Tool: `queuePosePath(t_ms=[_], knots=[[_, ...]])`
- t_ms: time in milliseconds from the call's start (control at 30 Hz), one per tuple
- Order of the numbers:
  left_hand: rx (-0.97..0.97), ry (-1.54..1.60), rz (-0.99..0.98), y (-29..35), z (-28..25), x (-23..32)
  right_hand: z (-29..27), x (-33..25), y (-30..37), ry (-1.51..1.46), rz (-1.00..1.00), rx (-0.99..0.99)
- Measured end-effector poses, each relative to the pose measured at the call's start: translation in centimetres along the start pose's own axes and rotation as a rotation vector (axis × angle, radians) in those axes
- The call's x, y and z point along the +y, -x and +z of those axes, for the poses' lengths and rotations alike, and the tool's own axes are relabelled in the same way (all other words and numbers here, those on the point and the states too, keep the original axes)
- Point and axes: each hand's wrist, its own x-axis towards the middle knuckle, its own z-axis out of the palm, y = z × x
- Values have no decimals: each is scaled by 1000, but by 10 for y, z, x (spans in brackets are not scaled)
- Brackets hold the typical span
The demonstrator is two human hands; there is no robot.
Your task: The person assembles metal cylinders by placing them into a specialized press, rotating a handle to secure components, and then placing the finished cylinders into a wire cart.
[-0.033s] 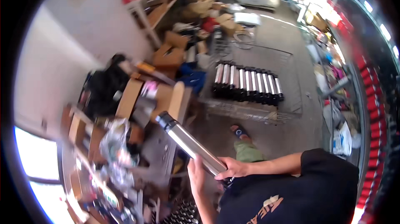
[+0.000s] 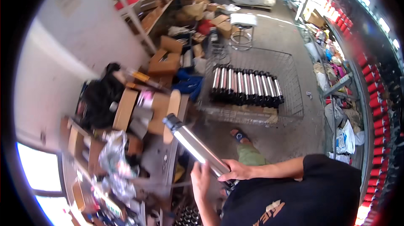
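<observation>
Black-capped silver metal tube (image 2: 198, 148) shifted rightward. Right hand (image 2: 236, 170) grips its near end; left hand (image 2: 201, 179) alongside, hold unclear. Weak right grip could drop it.

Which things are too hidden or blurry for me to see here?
All in the head view:
The near end of the silver tube: partly hidden by the right hand.
How firmly the left hand touches the tube: fingers too blurred.
Dark round parts below: cut off by the bottom edge.
Inside the cardboard box: too dark and small.
</observation>
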Motion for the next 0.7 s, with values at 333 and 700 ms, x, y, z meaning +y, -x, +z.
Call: queuePosePath(t_ms=[333,700], knots=[[-109,-131,-243,-139,164,-62,-457,118,-190,581,749,837],[144,301,-1177,-11,172,-217,-612,288,-360,743,720,1017]])
